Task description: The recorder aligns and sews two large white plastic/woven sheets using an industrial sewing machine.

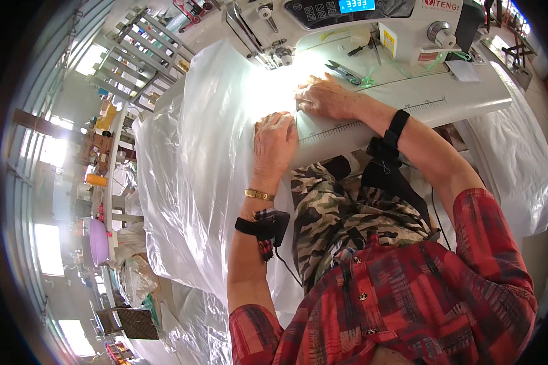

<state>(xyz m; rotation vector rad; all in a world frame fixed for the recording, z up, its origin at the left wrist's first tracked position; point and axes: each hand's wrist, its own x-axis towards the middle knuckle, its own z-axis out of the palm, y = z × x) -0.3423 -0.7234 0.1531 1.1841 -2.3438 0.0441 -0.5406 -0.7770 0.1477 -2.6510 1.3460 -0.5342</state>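
Observation:
A large translucent plastic sheet (195, 164) spreads over the left of the sewing table and hangs down its front. On the sheet near the table's front edge lies my left hand (275, 143), its fingers bent down and closed on the plastic. Farther in and to the right, my right hand (326, 97) has curled fingers, pinching the sheet's edge close to the sewing machine (365, 18). The machine's needle and presser foot area (280, 58) is just beyond both hands. Strong lamp glare washes out the sheet there and hides the fingertips partly.
Thread snips (344, 72) lie right of my right hand, with green thread beside them. A ruler scale (341, 129) runs along the table front. More plastic sheeting (517, 176) hangs at the right. A slatted rack (143, 55) stands at the far left.

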